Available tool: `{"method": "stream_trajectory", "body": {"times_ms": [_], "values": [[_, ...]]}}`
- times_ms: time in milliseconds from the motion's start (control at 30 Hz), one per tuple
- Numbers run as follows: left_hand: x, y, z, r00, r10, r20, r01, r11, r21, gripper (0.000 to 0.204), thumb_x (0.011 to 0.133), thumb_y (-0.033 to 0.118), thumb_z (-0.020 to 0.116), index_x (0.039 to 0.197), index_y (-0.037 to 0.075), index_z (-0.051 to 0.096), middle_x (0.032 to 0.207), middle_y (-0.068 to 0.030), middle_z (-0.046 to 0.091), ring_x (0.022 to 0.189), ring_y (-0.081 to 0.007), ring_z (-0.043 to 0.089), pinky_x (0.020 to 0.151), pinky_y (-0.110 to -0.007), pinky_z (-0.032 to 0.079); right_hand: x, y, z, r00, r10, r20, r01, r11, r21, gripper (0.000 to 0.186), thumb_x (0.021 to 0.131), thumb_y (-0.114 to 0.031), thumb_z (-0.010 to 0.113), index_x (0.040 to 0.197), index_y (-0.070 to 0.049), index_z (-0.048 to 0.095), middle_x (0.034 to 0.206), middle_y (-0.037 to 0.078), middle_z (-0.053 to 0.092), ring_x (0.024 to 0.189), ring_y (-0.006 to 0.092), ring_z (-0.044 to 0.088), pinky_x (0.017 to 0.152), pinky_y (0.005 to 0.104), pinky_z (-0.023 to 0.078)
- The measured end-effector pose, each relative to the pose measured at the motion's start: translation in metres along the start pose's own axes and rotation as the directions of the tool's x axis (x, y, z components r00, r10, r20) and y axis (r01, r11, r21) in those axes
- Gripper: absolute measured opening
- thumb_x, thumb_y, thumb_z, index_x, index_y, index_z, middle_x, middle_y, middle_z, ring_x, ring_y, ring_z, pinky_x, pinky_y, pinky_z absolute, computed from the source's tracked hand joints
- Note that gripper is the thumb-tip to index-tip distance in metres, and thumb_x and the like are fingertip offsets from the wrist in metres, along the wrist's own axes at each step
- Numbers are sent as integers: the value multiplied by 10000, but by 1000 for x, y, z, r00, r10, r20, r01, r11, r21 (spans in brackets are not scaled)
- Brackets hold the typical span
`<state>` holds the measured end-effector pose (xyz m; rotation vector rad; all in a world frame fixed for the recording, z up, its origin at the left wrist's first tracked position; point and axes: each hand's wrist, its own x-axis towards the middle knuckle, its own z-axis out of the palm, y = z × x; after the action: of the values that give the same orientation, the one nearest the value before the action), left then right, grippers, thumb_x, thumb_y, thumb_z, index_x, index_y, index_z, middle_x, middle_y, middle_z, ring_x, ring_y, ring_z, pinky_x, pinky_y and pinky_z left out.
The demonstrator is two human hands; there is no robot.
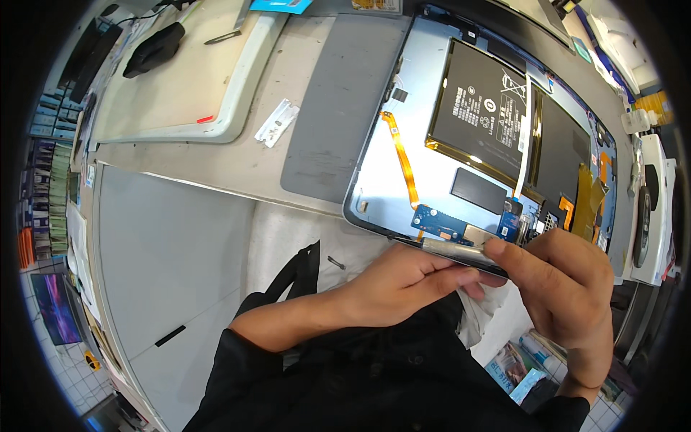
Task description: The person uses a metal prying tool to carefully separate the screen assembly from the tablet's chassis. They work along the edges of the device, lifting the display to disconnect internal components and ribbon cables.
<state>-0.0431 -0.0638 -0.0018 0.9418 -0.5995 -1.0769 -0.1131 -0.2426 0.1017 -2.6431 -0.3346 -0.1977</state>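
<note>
An opened tablet (376, 171) lies tilted at the right, its silver inner shell showing. Inside it sit a black battery pack (479, 108), a blue circuit board (440, 222) and an orange flex cable (403, 162). My left hand (392, 284) is closed around the tablet's near edge, thumb above and fingertips partly hidden beneath. Over that edge, my right hand (565, 281) pinches a slim silver metal tool (453, 249). The tool's thin dark tip points left, close to the tablet's near left corner. Whether the tip touches the rim I cannot tell.
A grey mat (327, 108) extends left of the tablet. Farther left, a pale tray (230, 115) bears a black object (154, 50) and a knife-like blade (222, 37). A small clear plastic piece (276, 124) lies between them. Bottles and boxes crowd the right side.
</note>
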Motion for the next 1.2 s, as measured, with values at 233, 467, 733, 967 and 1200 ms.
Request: {"method": "stream_trajectory", "body": {"times_ms": [233, 467, 733, 967, 1200], "values": [[-35, 31, -10, 976, -213, -40, 213, 910, 356, 274, 942, 222, 632, 1133, 29, 669, 1010, -87, 723, 863, -160, 694, 768, -261, 527, -11, -7, -6, 998, -30, -53, 31, 999, 11, 380, 708, 0, 721, 1069, -120, 723, 630, 9, 500, 523, 132, 518, 436, 273, 384], [-83, 62, -8, 852, 478, -217, -107, 563, 820, 363, 720, 154, 844, 1017, 23, 684, 827, -60, 708, 688, -154, 658, 611, -266, 514, -25, -24, 4, 997, -64, -37, 63, 997, -46, 330, 693, -33, 759, 995, -164, 738, 617, -20, 492, 512, 110, 509, 422, 260, 364], [-79, 64, -11, 867, 497, -43, -177, 387, 905, 278, 658, 82, 855, 904, 46, 732, 767, -52, 703, 636, -158, 642, 511, -246, 473, -24, -29, -2, 990, -119, 72, 122, 992, -38, 351, 743, -88, 721, 1090, -137, 714, 627, -31, 524, 530, 86, 525, 422, 249, 392], [-88, 52, -28, 873, 449, -189, -10, 404, 915, 153, 695, 79, 821, 804, 49, 717, 742, -60, 707, 616, -174, 647, 542, -262, 488, -33, -7, -6, 978, -170, 120, 174, 984, -24, 462, 699, -67, 692, 1157, -126, 702, 658, -16, 530, 533, 93, 520, 413, 237, 407], [-114, 37, -88, 781, 75, -621, 617, 66, 784, 148, 736, 106, 779, 747, 20, 660, 711, -74, 692, 638, -209, 661, 591, -281, 484, -58, 19, -13, 995, -8, -104, 9, 1000, 14, 374, 689, -30, 614, 1045, -75, 720, 581, 5, 478, 488, 141, 491, 426, 280, 342]]}}
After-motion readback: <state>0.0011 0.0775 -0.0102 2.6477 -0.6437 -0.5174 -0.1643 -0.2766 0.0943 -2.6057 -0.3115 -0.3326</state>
